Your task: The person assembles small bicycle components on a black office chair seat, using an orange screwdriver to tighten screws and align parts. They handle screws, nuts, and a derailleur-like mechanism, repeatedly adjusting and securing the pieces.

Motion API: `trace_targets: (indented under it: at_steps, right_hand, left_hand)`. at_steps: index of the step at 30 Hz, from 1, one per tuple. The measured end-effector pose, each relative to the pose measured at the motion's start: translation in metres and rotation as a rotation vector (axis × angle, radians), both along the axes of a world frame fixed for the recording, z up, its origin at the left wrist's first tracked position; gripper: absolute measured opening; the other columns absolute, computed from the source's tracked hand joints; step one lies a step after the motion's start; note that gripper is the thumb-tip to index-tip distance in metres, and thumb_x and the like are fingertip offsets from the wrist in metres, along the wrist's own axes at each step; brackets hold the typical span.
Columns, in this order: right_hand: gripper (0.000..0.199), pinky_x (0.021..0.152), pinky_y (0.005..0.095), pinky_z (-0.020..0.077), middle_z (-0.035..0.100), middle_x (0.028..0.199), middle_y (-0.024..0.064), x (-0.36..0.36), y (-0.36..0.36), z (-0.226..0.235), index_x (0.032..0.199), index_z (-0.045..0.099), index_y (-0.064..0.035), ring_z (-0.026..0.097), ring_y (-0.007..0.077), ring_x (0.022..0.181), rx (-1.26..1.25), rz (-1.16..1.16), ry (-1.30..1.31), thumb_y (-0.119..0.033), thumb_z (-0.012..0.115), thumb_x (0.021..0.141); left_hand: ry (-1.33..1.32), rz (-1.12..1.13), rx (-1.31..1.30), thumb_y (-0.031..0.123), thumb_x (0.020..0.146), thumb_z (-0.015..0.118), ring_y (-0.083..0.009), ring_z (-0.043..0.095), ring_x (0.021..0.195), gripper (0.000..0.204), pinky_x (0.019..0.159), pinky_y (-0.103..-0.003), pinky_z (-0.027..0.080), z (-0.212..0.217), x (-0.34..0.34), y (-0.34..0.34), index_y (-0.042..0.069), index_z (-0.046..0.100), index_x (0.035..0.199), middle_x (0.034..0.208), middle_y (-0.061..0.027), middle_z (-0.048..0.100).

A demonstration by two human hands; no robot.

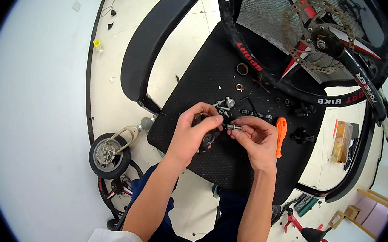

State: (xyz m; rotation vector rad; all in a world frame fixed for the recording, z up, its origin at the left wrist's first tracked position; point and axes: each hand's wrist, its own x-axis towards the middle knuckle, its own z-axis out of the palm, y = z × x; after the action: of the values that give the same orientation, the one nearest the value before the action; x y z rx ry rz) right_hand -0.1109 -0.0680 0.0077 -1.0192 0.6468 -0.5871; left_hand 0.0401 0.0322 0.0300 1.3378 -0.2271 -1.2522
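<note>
Above the black chair seat [174, 133], my left hand [187, 132] is closed around a dark part with a round end that looks like a brake caliper [208, 141]. Its upper portion is covered by my fingers. Just right of it, my right hand [259, 143] pinches a short silver metal bolt [234, 127] between thumb and fingers. The bolt points toward the caliper; whether the two touch I cannot tell. Several small bolts [222, 109] lie on the seat beyond my left fingertips. An orange-handled tool [280, 137] rests right beside my right hand.
At the far right a bicycle wheel with a brake disc [319, 35] leans over the seat. A hex key [250, 105], a metal ring [242, 69] and black parts [303, 135] lie about. A chair armrest [140, 47] rises left; a small wheel [109, 156] stands on the floor.
</note>
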Motion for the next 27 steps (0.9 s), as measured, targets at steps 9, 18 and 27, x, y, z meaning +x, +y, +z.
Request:
trace_targets:
  at_steps: [9, 18, 27]
  right_hand:
    - [0.023, 0.076, 0.0226, 0.0581, 0.066, 0.104, 0.0143, 0.002, 0.002, 0.006, 0.098, 0.069, 0.0101, 0.069, 0.0156, 0.086, -0.241, 0.027, 0.084, 0.018, 0.067, 0.077]
    - [0.024, 0.075, 0.0215, 0.0575, 0.067, 0.1, 0.0102, -0.001, 0.0, -0.001, 0.098, 0.068, 0.0069, 0.068, 0.0122, 0.086, -0.163, 0.013, 0.035, 0.015, 0.071, 0.076]
    - [0.023, 0.076, 0.0216, 0.0581, 0.07, 0.1, 0.0111, -0.001, 0.004, 0.002, 0.101, 0.071, 0.0069, 0.07, 0.0128, 0.086, -0.206, 0.145, 0.171, 0.01, 0.072, 0.079]
  left_hand:
    - [-0.359, -0.125, -0.025, 0.015, 0.087, 0.072, -0.0033, 0.056, 0.067, 0.017, 0.059, -0.02, 0.043, -0.014, -0.006, 0.001, -0.002, 0.072, 0.09, 0.075, 0.0008, 0.066]
    - [-0.296, -0.119, 0.015, 0.013, 0.087, 0.071, -0.0057, 0.06, 0.069, 0.016, 0.061, -0.021, 0.045, -0.006, 0.001, 0.005, -0.002, 0.072, 0.091, 0.076, -0.0038, 0.069]
    - [-0.455, -0.281, 0.112, 0.013, 0.085, 0.071, -0.006, 0.059, 0.072, 0.014, 0.066, -0.022, 0.045, -0.004, 0.009, 0.022, -0.001, 0.072, 0.087, 0.075, -0.0019, 0.067]
